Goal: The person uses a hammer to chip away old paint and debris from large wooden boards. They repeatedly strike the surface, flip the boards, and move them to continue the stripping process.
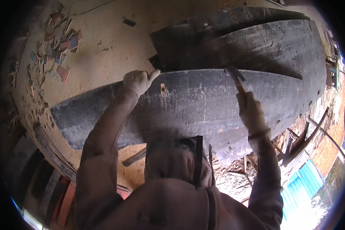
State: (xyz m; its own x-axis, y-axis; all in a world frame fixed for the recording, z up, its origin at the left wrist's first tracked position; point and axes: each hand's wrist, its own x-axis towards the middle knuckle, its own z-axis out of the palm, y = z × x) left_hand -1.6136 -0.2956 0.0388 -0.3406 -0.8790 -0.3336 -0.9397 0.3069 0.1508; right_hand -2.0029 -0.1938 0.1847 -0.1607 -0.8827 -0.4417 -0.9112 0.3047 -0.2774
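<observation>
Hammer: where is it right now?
In the head view, the hammer is right of centre, gripped in the right hand, its head at the top edge of the long dark plank. The left hand rests further left on that edge.

The single head camera is looking steeply down from above the person's hood [172, 161], close over the dark hull [203, 103], edges bending outward.
</observation>
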